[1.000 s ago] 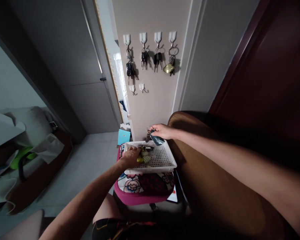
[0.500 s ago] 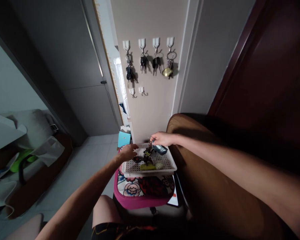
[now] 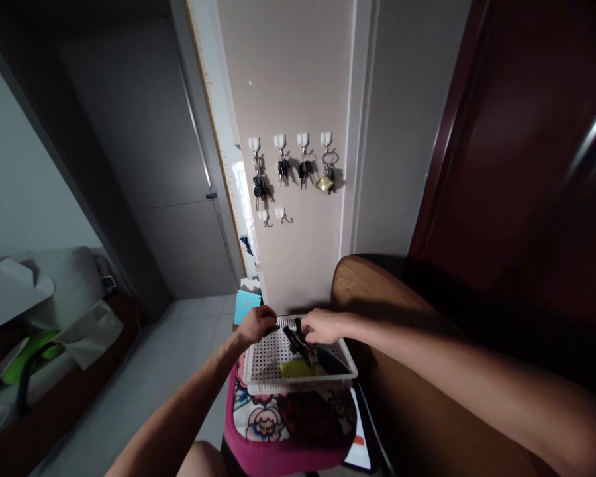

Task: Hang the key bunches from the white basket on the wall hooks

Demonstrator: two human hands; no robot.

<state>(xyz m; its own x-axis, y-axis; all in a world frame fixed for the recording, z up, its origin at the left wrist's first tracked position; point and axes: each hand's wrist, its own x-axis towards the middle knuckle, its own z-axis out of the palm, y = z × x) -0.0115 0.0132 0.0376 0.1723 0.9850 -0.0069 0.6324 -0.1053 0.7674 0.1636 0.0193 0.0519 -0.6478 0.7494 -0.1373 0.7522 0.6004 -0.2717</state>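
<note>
A white perforated tray (image 3: 263,371) rests on a pink stool with a floral cushion (image 3: 278,430). Both my hands are over the tray's far edge. My left hand (image 3: 258,324) is curled at the far left corner; what it grips is hidden. My right hand (image 3: 322,326) is closed on a dark bunch of keys (image 3: 293,334) that hangs into the tray. A yellow-green tag (image 3: 297,368) and a dark fob (image 3: 334,361) lie in the tray.
On the beige wall, four white hooks carry key bunches (image 3: 291,169), one with a brass tag (image 3: 324,183). Two lower hooks (image 3: 272,215) are bare. A brown rounded chair back (image 3: 377,311) is at the right, a dark red door (image 3: 526,165) beyond. Clutter (image 3: 40,324) lies at the left.
The view has tilted up and back, so the hooks sit lower in the frame. My right hand has come down into the tray with the keys; my left hand has shifted to the tray's far left corner.
</note>
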